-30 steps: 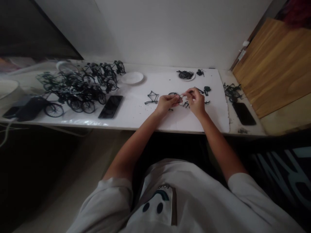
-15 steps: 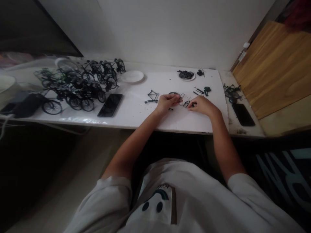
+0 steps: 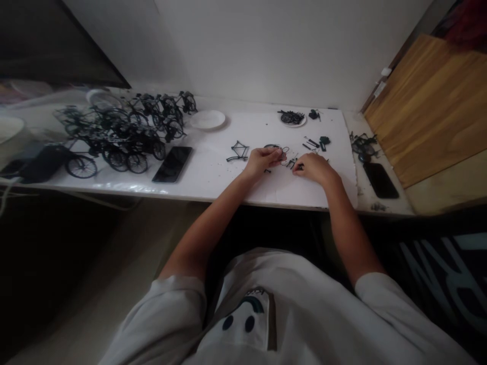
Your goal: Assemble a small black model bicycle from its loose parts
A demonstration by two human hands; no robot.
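My left hand (image 3: 265, 161) is pinched on a thin dark looped part (image 3: 284, 151) of a model bicycle, partly hidden by the fingers. To its right, my right hand (image 3: 310, 166) is closed low over the board, its fingertips around something small and dark that I cannot make out. A small dark forked part (image 3: 291, 163) lies between the two hands. Left of my left hand rests a dark model bicycle frame (image 3: 239, 150). Beyond my right hand are several dark loose parts (image 3: 323, 142).
Several assembled model bicycles (image 3: 125, 137) stand at the left, beside a phone (image 3: 172, 164) and a white plate (image 3: 207, 120). A small dish (image 3: 299, 123) of black parts sits at the back. Another dark phone (image 3: 380, 180) and more bicycle parts (image 3: 364, 143) lie at the right edge.
My right hand has shifted slightly left, towards my left hand. My left hand has stayed in place with the looped part.
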